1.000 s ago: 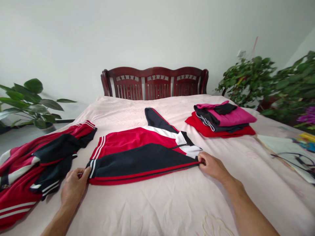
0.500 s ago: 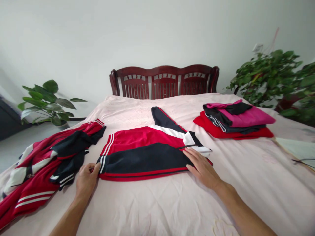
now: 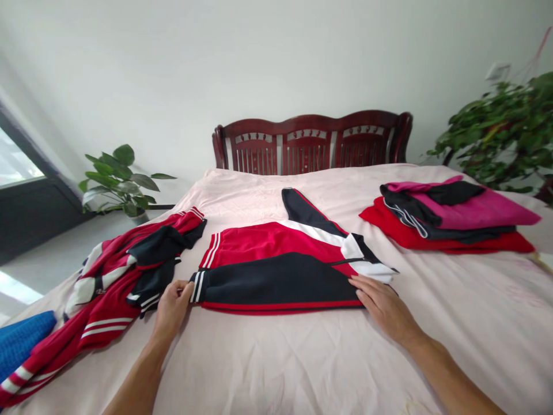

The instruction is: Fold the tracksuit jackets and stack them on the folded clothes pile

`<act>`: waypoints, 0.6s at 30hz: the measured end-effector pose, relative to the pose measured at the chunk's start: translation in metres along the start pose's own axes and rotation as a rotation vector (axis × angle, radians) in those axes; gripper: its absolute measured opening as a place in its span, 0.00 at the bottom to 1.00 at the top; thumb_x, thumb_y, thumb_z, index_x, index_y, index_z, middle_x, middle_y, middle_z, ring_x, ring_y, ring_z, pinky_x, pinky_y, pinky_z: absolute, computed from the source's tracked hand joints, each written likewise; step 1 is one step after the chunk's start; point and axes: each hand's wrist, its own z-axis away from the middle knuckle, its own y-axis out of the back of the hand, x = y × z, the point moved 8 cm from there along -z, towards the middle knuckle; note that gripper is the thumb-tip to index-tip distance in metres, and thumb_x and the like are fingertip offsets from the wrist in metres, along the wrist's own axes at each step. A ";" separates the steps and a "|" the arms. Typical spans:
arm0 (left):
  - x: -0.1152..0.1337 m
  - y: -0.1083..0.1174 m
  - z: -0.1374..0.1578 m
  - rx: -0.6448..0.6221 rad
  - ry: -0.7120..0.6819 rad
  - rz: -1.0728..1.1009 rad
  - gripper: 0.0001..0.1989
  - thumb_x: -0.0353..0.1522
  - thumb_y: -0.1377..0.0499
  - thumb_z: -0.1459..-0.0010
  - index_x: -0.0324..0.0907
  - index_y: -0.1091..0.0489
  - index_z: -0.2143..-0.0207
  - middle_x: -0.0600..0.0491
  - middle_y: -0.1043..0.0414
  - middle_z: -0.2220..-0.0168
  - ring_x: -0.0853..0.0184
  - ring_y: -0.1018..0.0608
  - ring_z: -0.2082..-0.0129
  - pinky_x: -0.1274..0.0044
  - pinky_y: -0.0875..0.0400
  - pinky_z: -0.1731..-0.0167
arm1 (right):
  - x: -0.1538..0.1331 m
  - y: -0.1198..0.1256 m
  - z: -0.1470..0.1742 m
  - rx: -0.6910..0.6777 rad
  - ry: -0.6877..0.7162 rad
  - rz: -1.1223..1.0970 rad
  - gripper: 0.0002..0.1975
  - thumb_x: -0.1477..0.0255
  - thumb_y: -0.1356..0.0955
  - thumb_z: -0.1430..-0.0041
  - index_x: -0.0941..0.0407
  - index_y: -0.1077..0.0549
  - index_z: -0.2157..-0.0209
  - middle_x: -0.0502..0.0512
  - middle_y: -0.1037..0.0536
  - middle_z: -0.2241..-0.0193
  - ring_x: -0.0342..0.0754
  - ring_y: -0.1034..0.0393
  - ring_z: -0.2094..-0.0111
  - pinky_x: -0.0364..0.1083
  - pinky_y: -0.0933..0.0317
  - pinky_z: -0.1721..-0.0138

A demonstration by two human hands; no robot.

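A red, navy and white zip jacket (image 3: 268, 276) lies on the bed, its white collar (image 3: 352, 248) towards the right. One navy sleeve is laid lengthwise over the front, while the other navy sleeve (image 3: 305, 208) sticks out towards the headboard. My left hand (image 3: 173, 302) pinches the striped cuff of the near sleeve between thumb and fingers. Flat on the shoulder end of that sleeve, just below the collar, rests my right hand (image 3: 382, 302) with its fingers stretched out.
Left of the jacket is a loose heap of red and navy clothes (image 3: 110, 325), with a blue textured cloth (image 3: 23, 343) beside it. Folded clothes (image 3: 458, 216) are stacked on the right. Behind are a wooden headboard (image 3: 306, 141) and potted plants (image 3: 123, 181) on either side.
The view has turned left, so the blue cloth now shows. My left hand stays at the cuff. My right hand has slid slightly outward along the jacket's shoulder.
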 end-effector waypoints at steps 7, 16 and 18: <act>0.000 -0.009 0.000 -0.062 -0.048 -0.036 0.18 0.48 0.47 0.47 0.43 0.34 0.75 0.55 0.31 0.76 0.66 0.28 0.74 0.76 0.35 0.72 | -0.001 -0.002 -0.001 0.006 0.001 0.006 0.19 0.67 0.41 0.35 0.53 0.25 0.49 0.56 0.23 0.48 0.53 0.30 0.46 0.55 0.35 0.45; 0.049 0.010 0.028 0.196 -0.270 -0.340 0.18 0.42 0.51 0.36 0.40 0.30 0.54 0.42 0.27 0.53 0.54 0.26 0.51 0.63 0.34 0.51 | 0.004 0.001 0.000 0.068 -0.002 -0.012 0.18 0.69 0.41 0.36 0.53 0.24 0.52 0.56 0.21 0.51 0.53 0.27 0.49 0.55 0.34 0.46; 0.084 0.005 0.048 0.236 -0.500 -0.359 0.20 0.39 0.52 0.34 0.40 0.33 0.46 0.41 0.32 0.44 0.53 0.32 0.41 0.60 0.41 0.41 | -0.002 0.006 -0.002 0.110 0.005 -0.008 0.18 0.68 0.41 0.35 0.53 0.24 0.51 0.57 0.21 0.51 0.54 0.27 0.49 0.55 0.34 0.47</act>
